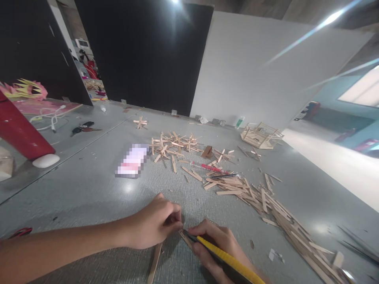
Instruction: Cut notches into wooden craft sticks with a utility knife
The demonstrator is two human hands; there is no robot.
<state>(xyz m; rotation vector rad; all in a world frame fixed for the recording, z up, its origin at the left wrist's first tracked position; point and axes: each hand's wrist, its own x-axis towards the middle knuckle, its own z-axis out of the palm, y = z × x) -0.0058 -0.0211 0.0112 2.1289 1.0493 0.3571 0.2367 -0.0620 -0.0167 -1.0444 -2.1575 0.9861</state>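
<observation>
My right hand [217, 244] grips a yellow and black utility knife [226, 260], its tip pointing left toward my other hand. Under the tip lies a thin wooden craft stick [186, 239]. Thumb and index finger of my left hand [158, 223] are pinched on the far end of that stick, right beside the blade. A second craft stick [154, 265] rests on the table below my left hand, its upper end hidden by the hand. My left forearm stretches in from the left edge.
Craft sticks [251, 193] lie piled along the right, with short cut pieces [174, 144] farther back. A red-handled tool [211, 168], a phone [132, 161], a stick-built frame [262, 136], a red bottle [25, 128], a white mouse [46, 161] and keys [84, 128] surround the grey table [97, 197].
</observation>
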